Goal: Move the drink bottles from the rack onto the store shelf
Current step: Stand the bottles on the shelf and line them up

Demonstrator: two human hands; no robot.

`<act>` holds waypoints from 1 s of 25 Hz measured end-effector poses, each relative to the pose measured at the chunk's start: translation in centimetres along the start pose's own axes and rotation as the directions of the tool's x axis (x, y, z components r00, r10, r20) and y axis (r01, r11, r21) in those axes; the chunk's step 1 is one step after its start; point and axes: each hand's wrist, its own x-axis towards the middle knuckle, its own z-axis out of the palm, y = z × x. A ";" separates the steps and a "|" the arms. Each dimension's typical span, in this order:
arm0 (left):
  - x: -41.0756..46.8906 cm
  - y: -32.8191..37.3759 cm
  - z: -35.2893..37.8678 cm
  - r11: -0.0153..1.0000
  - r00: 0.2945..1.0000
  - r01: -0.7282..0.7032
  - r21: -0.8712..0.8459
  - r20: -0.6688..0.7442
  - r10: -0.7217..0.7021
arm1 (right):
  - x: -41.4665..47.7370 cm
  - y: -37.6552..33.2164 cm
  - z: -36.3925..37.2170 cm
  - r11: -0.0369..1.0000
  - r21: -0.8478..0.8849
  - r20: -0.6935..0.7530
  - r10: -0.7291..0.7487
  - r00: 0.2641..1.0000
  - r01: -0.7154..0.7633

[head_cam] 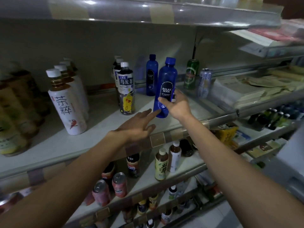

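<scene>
A blue Bolsa Soda bottle (165,86) stands tilted near the front of the white store shelf (105,129). My right hand (176,104) grips its lower part, thumb across the label. My left hand (138,125) lies flat over the shelf edge with straight fingers, the index fingertip touching the bottle's base. A second blue soda bottle (152,74) stands upright just behind it.
On the same shelf stand dark oolong tea bottles (126,89), white tea bottles (67,102), a green can (191,74) and a silver-blue can (204,83). Packets (256,84) lie at the right. Lower shelves hold several cans and bottles (162,165).
</scene>
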 end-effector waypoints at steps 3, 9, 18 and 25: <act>3.7 -0.5 0.6 0.996 0.995 0.062 0.058 -0.080 -0.057 | 3.5 1.5 1.1 0.996 -0.067 -0.017 -0.059 0.998 0.058; 10.4 -3.7 1.7 0.984 0.995 0.040 0.176 -0.102 -0.022 | 9.5 4.1 3.4 0.985 -0.154 0.041 -0.074 0.996 0.079; 14.4 -4.0 2.7 0.982 0.985 0.119 0.150 -0.140 -0.098 | 15.6 6.5 4.6 0.964 -0.229 0.114 -0.112 0.987 0.136; 16.4 -4.2 1.8 0.979 0.975 0.085 0.184 -0.219 -0.043 | 17.1 6.5 5.0 0.960 -0.251 0.140 -0.091 0.986 0.125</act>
